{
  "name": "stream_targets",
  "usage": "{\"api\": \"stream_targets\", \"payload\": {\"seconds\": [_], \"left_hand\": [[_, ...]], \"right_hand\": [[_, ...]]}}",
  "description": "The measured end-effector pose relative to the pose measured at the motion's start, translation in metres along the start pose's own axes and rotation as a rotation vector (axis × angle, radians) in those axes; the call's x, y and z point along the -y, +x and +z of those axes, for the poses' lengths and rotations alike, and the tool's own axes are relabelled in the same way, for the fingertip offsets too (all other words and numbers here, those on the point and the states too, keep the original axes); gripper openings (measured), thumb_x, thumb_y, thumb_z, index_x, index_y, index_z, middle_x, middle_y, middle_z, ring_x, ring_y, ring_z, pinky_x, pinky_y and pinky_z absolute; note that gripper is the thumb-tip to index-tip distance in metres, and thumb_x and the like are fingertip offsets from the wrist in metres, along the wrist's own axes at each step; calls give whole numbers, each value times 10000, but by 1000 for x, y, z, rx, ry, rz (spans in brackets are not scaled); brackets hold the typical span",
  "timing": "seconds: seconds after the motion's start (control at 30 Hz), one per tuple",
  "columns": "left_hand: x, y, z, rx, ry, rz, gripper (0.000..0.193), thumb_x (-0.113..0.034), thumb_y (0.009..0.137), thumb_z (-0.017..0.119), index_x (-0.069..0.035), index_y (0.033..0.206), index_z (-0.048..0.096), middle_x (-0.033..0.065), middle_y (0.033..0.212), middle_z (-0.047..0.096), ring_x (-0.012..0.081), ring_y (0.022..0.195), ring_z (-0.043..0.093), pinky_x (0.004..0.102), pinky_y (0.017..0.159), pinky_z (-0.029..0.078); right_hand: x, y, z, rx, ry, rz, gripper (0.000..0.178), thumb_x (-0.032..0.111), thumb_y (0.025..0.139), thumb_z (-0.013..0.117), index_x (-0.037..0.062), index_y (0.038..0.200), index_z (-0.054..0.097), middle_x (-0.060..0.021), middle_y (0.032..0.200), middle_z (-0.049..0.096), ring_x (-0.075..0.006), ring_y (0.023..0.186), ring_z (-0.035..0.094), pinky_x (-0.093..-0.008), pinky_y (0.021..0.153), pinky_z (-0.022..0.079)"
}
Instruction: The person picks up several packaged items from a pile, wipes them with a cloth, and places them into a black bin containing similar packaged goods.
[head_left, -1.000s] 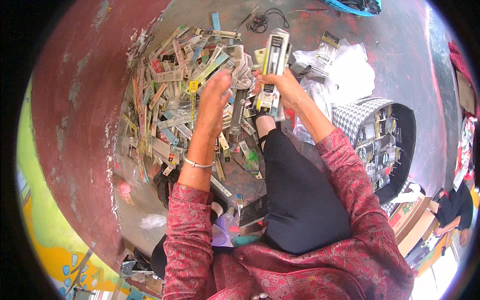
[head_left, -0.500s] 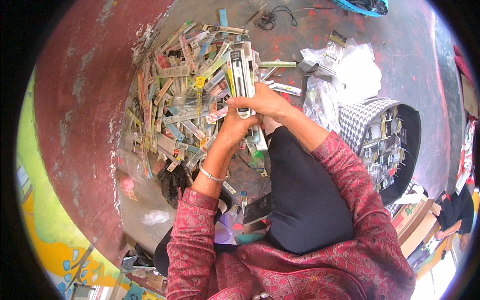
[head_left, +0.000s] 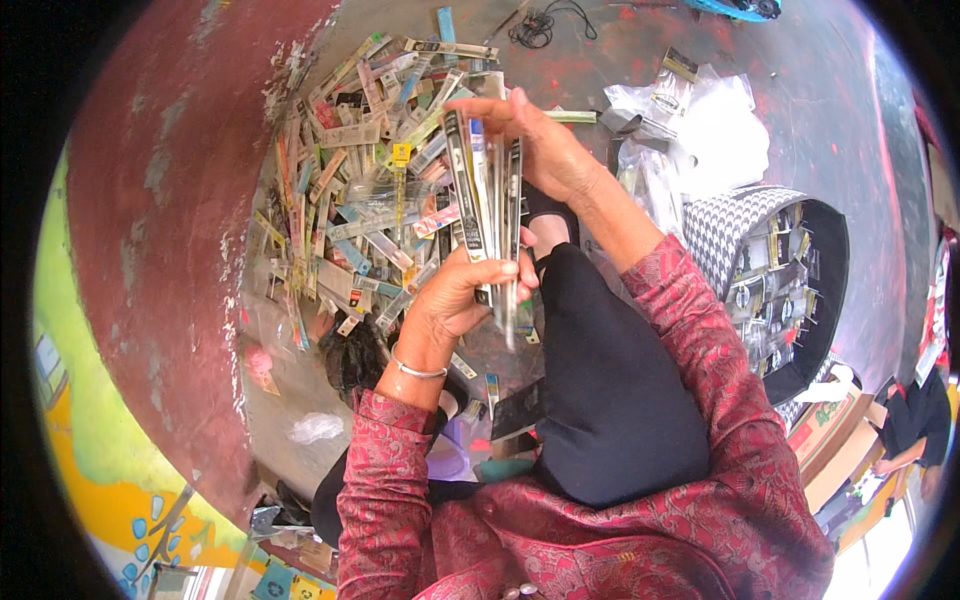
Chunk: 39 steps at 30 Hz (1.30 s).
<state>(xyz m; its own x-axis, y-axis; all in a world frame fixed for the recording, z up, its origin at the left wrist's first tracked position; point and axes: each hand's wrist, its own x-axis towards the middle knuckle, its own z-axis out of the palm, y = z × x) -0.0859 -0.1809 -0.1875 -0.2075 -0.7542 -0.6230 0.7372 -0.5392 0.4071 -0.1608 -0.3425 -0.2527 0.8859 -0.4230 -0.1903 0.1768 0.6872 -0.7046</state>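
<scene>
Upright in my left hand [head_left: 462, 293] is a bundle of long slim packets [head_left: 487, 200], in black, white, clear and some blue. The thumb and fingers clasp its lower end. My right hand [head_left: 550, 150] lies across the upper end, fingers stretched over the packet tops and thumb raised apart. Some packets in the bundle fan out slightly and look blurred. Beyond and left of my hands, a wide heap of loose slim packets [head_left: 350, 137] covers the floor, in many colours.
White plastic bags [head_left: 725, 140] lie to the right. Near them, a houndstooth-patterned bag [head_left: 725, 215] holds many packets. A black cord [head_left: 545, 25] and part of a blue basket [head_left: 735, 8] are at the far side. A cardboard box [head_left: 825, 430] stands lower right, with another person [head_left: 915, 425] beyond.
My right hand has moved up from the bundle's lower part to its top, its fingers loosening. My left hand has shifted slightly down, keeping the bundle, whose packets now spread more.
</scene>
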Motion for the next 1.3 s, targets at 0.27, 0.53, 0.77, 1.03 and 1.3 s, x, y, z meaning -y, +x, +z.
{"api": "stream_targets", "payload": {"seconds": [0.27,0.53,0.77,1.03,1.3], "left_hand": [[8,-6,6,92,-120,-68,434,-153,759,639,44,1113,483,182,973,600,286,898,609,393,828,490],[29,-13,7,-93,-242,-14,413,-168,764,628,12,1109,490,93,887,548,207,781,564,386,741,489],[23,-27,-15,-266,-465,69,428,18,725,575,0,1140,476,81,895,518,109,633,463,275,614,435],[-13,-79,-14,-395,-348,282,420,0,759,590,-6,1155,451,65,911,500,86,602,387,224,544,357],[-29,-175,10,-508,-394,319,281,29,746,575,-49,996,473,62,818,507,111,604,425,255,549,385]], "right_hand": [[-10,-9,21,-76,72,14,240,248,860,505,15,885,560,-137,1008,593,-189,932,557,-308,850,423],[-50,-7,44,-81,-237,66,231,209,873,503,6,802,590,-40,742,583,-123,701,531,-257,706,429],[-30,9,-13,-415,-971,-10,282,297,814,560,18,846,597,-110,858,623,-204,785,601,-327,709,463],[-82,49,-49,-511,-1677,66,275,269,724,623,44,849,527,-153,877,620,-345,733,612,-454,621,469],[-2,34,-1,-216,-780,-196,139,32,683,602,17,820,595,-30,764,607,-143,690,567,-265,615,448]]}}
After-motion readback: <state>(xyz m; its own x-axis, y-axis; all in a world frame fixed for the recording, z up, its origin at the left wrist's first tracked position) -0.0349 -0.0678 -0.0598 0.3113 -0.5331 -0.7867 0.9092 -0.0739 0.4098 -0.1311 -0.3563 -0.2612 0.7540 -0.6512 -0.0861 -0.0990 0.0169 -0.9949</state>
